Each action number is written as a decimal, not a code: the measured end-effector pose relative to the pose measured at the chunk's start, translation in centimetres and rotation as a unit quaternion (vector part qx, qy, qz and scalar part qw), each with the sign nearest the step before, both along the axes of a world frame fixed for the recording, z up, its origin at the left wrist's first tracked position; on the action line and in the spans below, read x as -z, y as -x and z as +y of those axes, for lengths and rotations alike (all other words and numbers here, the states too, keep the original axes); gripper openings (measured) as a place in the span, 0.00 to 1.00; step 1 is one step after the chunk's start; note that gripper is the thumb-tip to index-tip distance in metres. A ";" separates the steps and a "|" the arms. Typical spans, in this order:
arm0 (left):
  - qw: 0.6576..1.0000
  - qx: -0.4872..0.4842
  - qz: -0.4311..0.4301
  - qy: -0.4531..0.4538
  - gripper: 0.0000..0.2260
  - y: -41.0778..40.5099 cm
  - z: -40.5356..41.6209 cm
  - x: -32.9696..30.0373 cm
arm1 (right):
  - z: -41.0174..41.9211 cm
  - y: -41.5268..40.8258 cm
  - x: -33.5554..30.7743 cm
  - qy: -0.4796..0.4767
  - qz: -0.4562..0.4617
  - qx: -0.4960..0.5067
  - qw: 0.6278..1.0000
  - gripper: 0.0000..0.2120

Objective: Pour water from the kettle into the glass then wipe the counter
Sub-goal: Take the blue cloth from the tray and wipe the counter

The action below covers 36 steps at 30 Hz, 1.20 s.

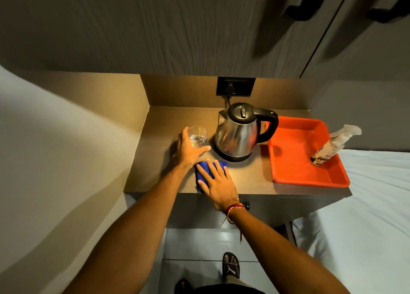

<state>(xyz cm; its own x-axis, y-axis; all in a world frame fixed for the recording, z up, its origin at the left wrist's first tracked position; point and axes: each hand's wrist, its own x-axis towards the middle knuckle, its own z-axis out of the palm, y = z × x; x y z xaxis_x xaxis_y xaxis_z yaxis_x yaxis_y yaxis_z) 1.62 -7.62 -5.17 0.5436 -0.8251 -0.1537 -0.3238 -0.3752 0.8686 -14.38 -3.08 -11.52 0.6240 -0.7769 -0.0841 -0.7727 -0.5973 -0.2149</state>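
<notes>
A steel kettle (238, 136) with a black lid and handle stands on its base at the middle of the wooden counter (159, 142). Left of it is a clear glass (198, 136) with water in it, and my left hand (188, 148) is wrapped around its near side. A folded blue cloth (200, 170) lies on the counter in front of the glass. My right hand (218, 183) presses flat on the cloth with fingers spread.
An orange tray (295, 160) sits at the counter's right with a spray bottle (332, 146) leaning in it. A wall socket (235, 86) holds the kettle's plug. Cabinets hang overhead. A white bed (377, 205) lies to the right, a wall at left.
</notes>
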 end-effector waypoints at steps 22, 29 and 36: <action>0.980 -0.138 -0.111 0.095 0.36 -6.7 3.0 -0.2 | -5.6 -5.2 -0.4 -0.021 -0.018 -0.051 0.998 0.30; 0.975 -0.125 -0.154 0.102 0.36 -8.3 5.9 -1.7 | -10.7 -9.0 -2.2 -0.110 -0.054 -0.020 0.992 0.29; 0.973 -0.137 -0.164 0.091 0.36 -9.1 7.7 -1.5 | -7.7 -12.2 -2.7 -0.059 -0.003 -0.081 0.995 0.29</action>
<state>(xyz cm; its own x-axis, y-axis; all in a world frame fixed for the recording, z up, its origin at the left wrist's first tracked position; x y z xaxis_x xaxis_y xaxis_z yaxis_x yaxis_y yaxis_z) 10.69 0.05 -3.68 0.7425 -0.6390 0.2008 -0.5043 -0.3361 0.7955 -2.16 -10.77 -8.86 0.7408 -0.6514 -0.1641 -0.6669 -0.6839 -0.2960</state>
